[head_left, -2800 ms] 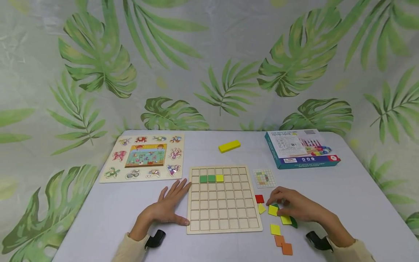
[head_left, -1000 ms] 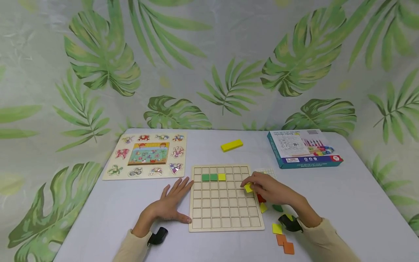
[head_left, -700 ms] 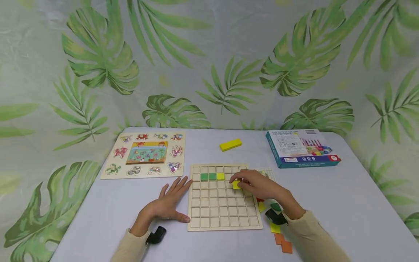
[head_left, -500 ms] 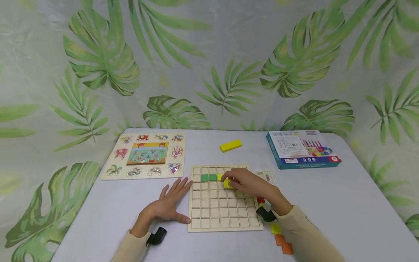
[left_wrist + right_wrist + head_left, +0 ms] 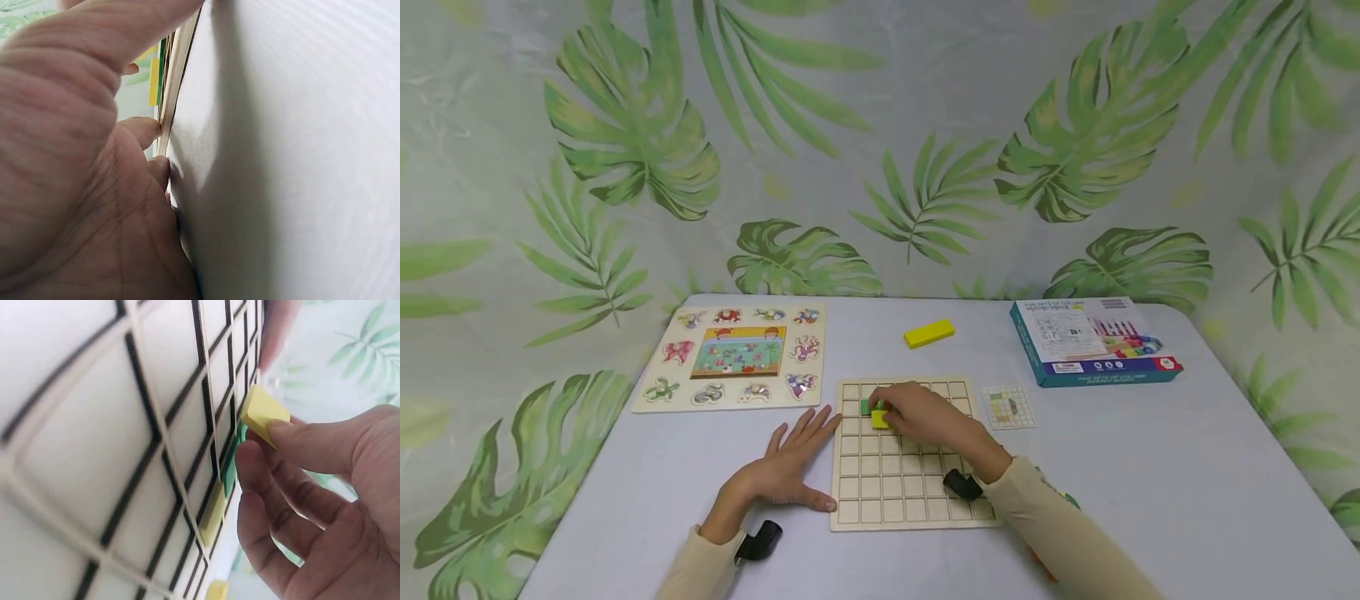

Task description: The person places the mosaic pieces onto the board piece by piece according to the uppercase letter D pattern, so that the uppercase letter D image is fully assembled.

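A wooden grid board (image 5: 895, 486) lies mid-table. My left hand (image 5: 786, 473) rests beside its left edge, fingers spread and touching the rim; the left wrist view shows fingertips against the board's side (image 5: 180, 75). Above the upper left cells, my right hand (image 5: 919, 414) pinches a yellow square tile (image 5: 878, 420) between thumb and fingers, tilted off the board in the right wrist view. Under that hand are green tiles (image 5: 230, 467) and a yellow tile (image 5: 213, 515) set in the grid; in the head view the hand mostly hides them.
A small pattern card (image 5: 1009, 408) lies right of the board. Loose tiles nearby are mostly behind the right sleeve (image 5: 1060, 525). Farther back are a yellow block (image 5: 928, 334), a boxed set (image 5: 1093, 342) and a sea-animal puzzle board (image 5: 651, 403).
From the loose tiles at the right, my right hand has picked up a yellow square tile and carried it leftward across the board. My left hand stays at the board's left edge.
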`<state>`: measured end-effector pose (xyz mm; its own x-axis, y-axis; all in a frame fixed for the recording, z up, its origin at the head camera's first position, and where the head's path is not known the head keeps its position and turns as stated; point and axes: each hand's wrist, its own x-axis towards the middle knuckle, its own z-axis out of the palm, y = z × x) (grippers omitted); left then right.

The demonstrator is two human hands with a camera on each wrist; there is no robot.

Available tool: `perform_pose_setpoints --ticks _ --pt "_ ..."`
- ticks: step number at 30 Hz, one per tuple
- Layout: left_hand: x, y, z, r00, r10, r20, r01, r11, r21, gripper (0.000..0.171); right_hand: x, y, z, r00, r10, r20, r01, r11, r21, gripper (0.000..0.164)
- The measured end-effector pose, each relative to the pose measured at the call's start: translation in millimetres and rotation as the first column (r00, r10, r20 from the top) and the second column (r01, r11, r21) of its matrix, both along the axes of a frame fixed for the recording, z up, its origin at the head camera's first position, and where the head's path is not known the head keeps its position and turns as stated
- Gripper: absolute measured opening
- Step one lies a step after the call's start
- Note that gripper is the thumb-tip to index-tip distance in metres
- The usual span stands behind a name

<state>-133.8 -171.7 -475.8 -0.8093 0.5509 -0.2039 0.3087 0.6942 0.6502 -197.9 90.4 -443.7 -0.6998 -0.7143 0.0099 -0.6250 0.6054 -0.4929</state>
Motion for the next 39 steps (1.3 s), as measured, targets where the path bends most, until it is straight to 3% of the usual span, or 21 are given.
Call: perform_pose_setpoints --ticks 7,14,19,27,34,36,39 --pt "-0.4 -5 -12.9 1.000 -0.006 -0.018 0.005 1.000 -0.012 0.127 3.5 -16 -8.2 0.996 -0.086 0.018 0.087 0.996 -0.009 0.010" --pt "2.4 -1 -1.3 1.000 0.004 0.009 -0.004 1.000 -0.004 0.122 7.2 -24 -10.7 0.987 -0.152 -0.055 0.154 0.987 0.045 0.006" --pt "3.2 0 1.8 1.000 0.012 0.012 -0.011 0.999 -0.037 0.121 10.3 -27 -10.0 0.982 -0.170 -0.083 0.176 0.982 0.071 0.005" --pt "4.4 0 -0.8 1.000 0.001 0.004 -0.001 1.000 -0.004 0.122 16.4 -24 -12.6 0.978 -0.170 -0.123 0.182 0.978 0.098 0.009" --pt "-1.9 -4 -16.6 1.000 -0.010 -0.027 0.010 1.000 -0.006 0.126 18.0 -19 -4.6 0.981 -0.152 -0.121 0.168 0.977 0.129 0.017" --pt "-3.2 -4 -17.2 0.999 -0.012 -0.032 0.012 1.000 -0.004 0.127 18.9 -16 0.4 0.981 -0.153 -0.119 0.167 0.979 0.118 0.019" --pt "-1.1 -3 -8.7 0.999 -0.017 -0.036 0.018 1.000 0.018 0.126 21.5 -9 6.5 0.982 -0.153 -0.111 0.165 0.981 0.101 0.021"
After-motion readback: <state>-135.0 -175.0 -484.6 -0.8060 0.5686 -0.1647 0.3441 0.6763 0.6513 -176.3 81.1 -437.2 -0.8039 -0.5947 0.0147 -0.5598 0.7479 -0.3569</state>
